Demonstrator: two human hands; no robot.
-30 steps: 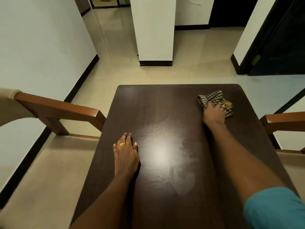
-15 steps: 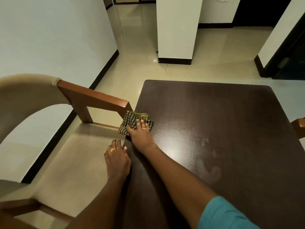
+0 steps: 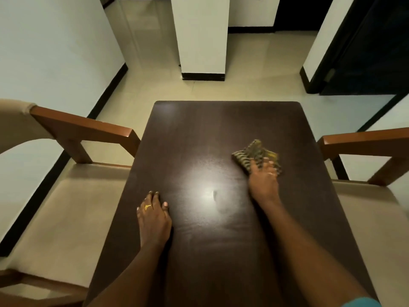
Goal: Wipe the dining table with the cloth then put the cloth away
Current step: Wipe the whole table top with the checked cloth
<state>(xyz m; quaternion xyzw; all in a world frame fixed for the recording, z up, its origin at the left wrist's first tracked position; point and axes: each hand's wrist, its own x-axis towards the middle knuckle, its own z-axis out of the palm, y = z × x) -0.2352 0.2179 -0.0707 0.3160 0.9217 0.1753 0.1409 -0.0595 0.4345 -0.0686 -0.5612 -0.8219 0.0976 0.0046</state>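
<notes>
Head view, looking down over the worktop (image 3: 221,251).

- Cloth (image 3: 254,152): checked, dark and yellow, bunched, lying on the worktop under and just beyond the right fingers (image 3: 259,166). Pattern smeared by blur; any label on it is too blurred to tell.
- Right hand (image 3: 264,183): palm down, fingers stretched out over the near part of the cloth and pressing it to the surface, not curled round it. Outline blurred. Ring (image 3: 270,173) on one finger.
- Left hand (image 3: 154,218): flat on the worktop, fingers straight and close together, holding nothing, near the left edge. Gold ring (image 3: 147,206) on one finger. Well apart from the cloth.
- Teal sleeve (image 3: 363,304) at the bottom corner, on the right arm.

Surface: dark brown wood, rectangular, rounded far corners. Bright glare patch (image 3: 210,193) between the two hands, with a faint pale smear just nearer than it.

Room:
- Chair (image 3: 84,129) to the left of the left fingers, wooden armrest touching or just beside the worktop edge, beige seat.
- Second chair (image 3: 365,140) to the right of the right fingers, same wood and seat.
- Cream tiled floor (image 3: 243,85) beyond the fingers; white pillar (image 3: 200,34) with black skirting straight ahead.
- White wall (image 3: 55,52) far left, black skirting.
- Dark doorway (image 3: 374,45) far right.
</notes>
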